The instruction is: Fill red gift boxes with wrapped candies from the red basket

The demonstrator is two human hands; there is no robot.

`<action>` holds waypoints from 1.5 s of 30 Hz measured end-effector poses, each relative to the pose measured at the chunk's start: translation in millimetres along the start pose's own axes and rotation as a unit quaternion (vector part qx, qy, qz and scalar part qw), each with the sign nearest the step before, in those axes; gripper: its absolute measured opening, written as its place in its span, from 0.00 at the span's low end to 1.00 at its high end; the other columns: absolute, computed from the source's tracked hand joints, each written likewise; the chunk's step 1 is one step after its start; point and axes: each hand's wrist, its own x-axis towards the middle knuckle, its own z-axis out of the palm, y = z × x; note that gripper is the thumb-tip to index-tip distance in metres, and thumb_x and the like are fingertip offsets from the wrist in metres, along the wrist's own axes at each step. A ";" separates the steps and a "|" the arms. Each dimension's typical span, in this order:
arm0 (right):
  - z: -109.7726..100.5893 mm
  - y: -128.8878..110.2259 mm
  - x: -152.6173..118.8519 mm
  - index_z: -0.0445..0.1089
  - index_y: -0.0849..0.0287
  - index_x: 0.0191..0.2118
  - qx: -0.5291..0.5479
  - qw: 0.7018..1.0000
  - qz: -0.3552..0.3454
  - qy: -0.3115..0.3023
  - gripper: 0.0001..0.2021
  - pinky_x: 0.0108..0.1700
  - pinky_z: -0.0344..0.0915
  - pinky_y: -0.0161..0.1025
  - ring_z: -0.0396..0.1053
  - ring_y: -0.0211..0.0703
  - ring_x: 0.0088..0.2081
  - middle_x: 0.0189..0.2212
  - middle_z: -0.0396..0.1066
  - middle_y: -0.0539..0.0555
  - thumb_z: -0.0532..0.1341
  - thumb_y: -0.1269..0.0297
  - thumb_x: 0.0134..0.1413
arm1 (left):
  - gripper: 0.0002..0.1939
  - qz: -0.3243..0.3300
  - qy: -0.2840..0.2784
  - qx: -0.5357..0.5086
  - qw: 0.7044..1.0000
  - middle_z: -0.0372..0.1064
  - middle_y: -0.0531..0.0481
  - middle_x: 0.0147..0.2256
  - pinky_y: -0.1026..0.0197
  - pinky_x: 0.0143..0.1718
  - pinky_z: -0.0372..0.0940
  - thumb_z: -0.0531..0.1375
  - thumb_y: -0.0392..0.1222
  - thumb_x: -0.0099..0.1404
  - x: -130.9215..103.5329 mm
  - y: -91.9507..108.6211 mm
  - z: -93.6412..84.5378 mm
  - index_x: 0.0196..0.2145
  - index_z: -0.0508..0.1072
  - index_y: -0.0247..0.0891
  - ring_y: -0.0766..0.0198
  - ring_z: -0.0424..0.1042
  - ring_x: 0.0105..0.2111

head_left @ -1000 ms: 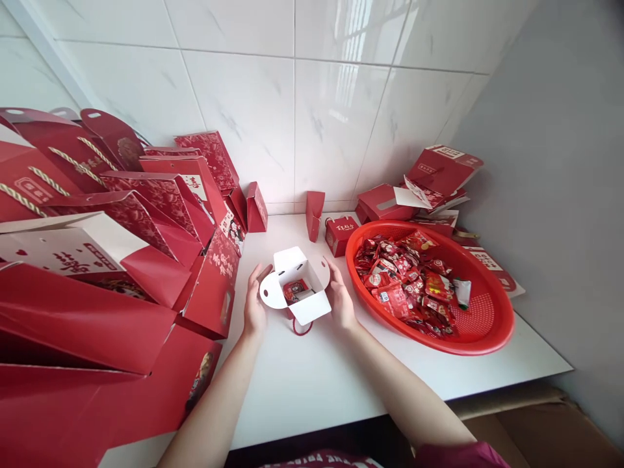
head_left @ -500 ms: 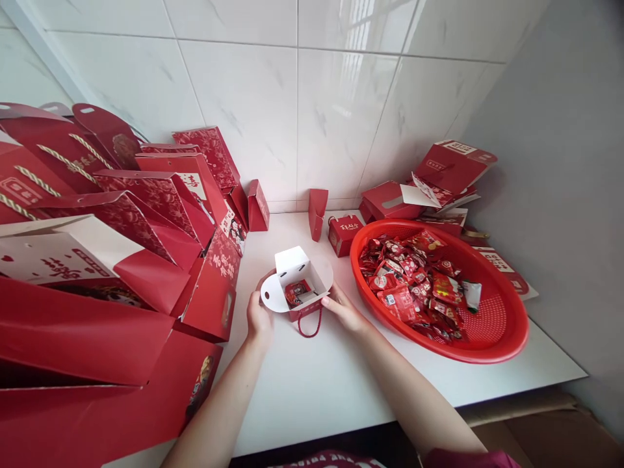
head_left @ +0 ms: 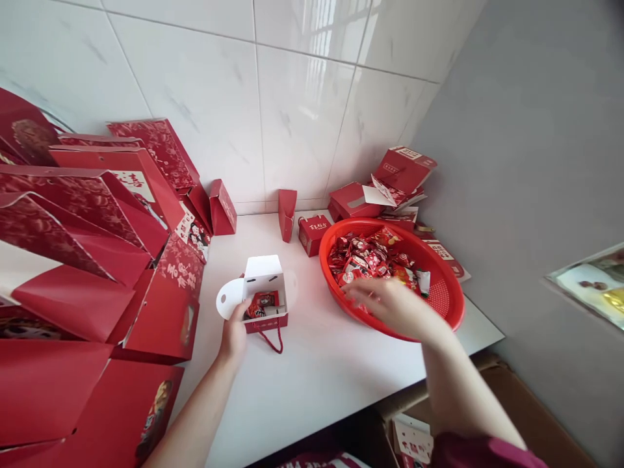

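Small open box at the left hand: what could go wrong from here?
Only the left hand is on the open box, at its left side, so a bump might twist or slide it.

The right hand is over the red basket, where wrapped packets lie loosely heaped; one could be knocked over the rim.

The box's cord handle hangs loose in front and might snag a finger.
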 end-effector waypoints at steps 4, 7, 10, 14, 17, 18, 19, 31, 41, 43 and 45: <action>-51.1 72.8 27.7 0.76 0.56 0.43 -0.219 0.964 0.148 -0.020 0.14 0.46 0.68 0.44 0.75 0.53 0.46 0.44 0.77 0.57 0.52 0.64 0.64 | 0.14 -0.031 0.033 0.008 0.999 0.76 0.50 0.43 0.45 0.63 0.58 0.67 0.45 0.51 4.2 -5.5 -4.2 0.37 0.78 0.39 0.47 0.68 0.56; -55.6 118.8 49.0 0.76 0.59 0.42 -0.250 0.946 0.164 -0.124 0.11 0.48 0.68 0.41 0.75 0.52 0.46 0.45 0.77 0.59 0.56 0.66 0.59 | 0.13 -0.038 0.046 0.009 0.998 0.76 0.50 0.41 0.45 0.64 0.57 0.68 0.45 0.49 4.2 -4.7 -5.0 0.34 0.78 0.39 0.47 0.69 0.55; -39.7 140.2 58.7 0.72 0.63 0.48 -0.264 0.941 0.157 -0.145 0.23 0.47 0.69 0.44 0.74 0.58 0.47 0.48 0.74 0.65 0.66 0.54 0.49 | 0.14 -0.043 0.051 0.008 0.998 0.76 0.50 0.40 0.46 0.63 0.58 0.68 0.46 0.47 3.8 -3.0 -4.1 0.32 0.78 0.39 0.48 0.70 0.53; -23.4 146.7 63.4 0.68 0.68 0.50 -0.287 0.934 0.143 -0.156 0.33 0.49 0.67 0.48 0.70 0.66 0.51 0.52 0.69 0.73 0.71 0.51 0.39 | 0.14 -0.048 0.053 0.010 0.997 0.76 0.50 0.38 0.47 0.61 0.61 0.68 0.46 0.46 2.8 -0.4 -1.8 0.32 0.78 0.39 0.49 0.71 0.50; -27.4 150.6 67.9 0.68 0.65 0.48 -0.276 0.937 0.132 -0.171 0.30 0.48 0.67 0.47 0.72 0.62 0.48 0.50 0.71 0.70 0.68 0.47 0.44 | 0.15 -0.049 0.057 0.015 0.997 0.76 0.50 0.38 0.48 0.60 0.62 0.68 0.46 0.46 1.4 1.5 -0.6 0.32 0.78 0.38 0.49 0.71 0.50; -30.7 152.8 69.4 0.69 0.64 0.48 -0.265 0.939 0.130 -0.176 0.29 0.48 0.68 0.46 0.73 0.61 0.47 0.49 0.72 0.68 0.67 0.46 0.45 | 0.15 -0.050 0.058 0.016 0.997 0.76 0.50 0.39 0.48 0.60 0.61 0.68 0.46 0.46 1.0 2.0 -0.3 0.32 0.78 0.38 0.49 0.71 0.50; -34.2 155.4 70.5 0.70 0.63 0.47 -0.253 0.942 0.128 -0.180 0.27 0.48 0.68 0.46 0.73 0.60 0.46 0.48 0.73 0.67 0.66 0.46 0.47 | 0.15 -0.052 0.060 0.017 0.997 0.76 0.50 0.39 0.49 0.60 0.61 0.68 0.46 0.46 0.7 2.5 -0.2 0.32 0.78 0.38 0.50 0.71 0.50; -63.3 131.0 54.1 0.78 0.55 0.46 -0.153 0.984 0.077 -0.048 0.15 0.52 0.66 0.41 0.74 0.48 0.45 0.45 0.78 0.51 0.57 0.61 0.58 | 0.14 -0.046 0.069 0.018 0.996 0.76 0.49 0.36 0.50 0.55 0.64 0.67 0.44 0.44 -0.5 6.0 1.8 0.30 0.77 0.37 0.50 0.72 0.48; -8.2 -28.2 12.0 0.72 0.51 0.54 -0.088 0.979 -0.123 0.134 0.15 0.46 0.71 0.40 0.76 0.45 0.43 0.47 0.76 0.51 0.55 0.64 0.66 | 0.18 -0.045 0.047 -0.003 0.998 0.77 0.49 0.38 0.49 0.53 0.66 0.67 0.47 0.44 -14.0 10.3 10.1 0.33 0.78 0.36 0.48 0.72 0.47; 12.0 -47.8 17.2 0.68 0.52 0.57 -0.007 0.971 -0.186 0.149 0.16 0.51 0.70 0.41 0.74 0.44 0.49 0.52 0.73 0.52 0.53 0.65 0.68 | 0.20 -0.039 0.036 -0.009 0.999 0.77 0.49 0.41 0.49 0.54 0.66 0.67 0.47 0.45 -16.9 11.4 12.2 0.37 0.78 0.37 0.48 0.72 0.49; 35.0 -59.4 30.0 0.65 0.53 0.60 0.060 0.962 -0.228 0.138 0.18 0.57 0.68 0.41 0.70 0.42 0.55 0.56 0.70 0.54 0.50 0.66 0.69 | 0.22 -0.033 0.026 -0.010 0.999 0.76 0.49 0.43 0.49 0.55 0.65 0.66 0.46 0.45 -19.0 12.2 13.6 0.39 0.78 0.38 0.48 0.72 0.50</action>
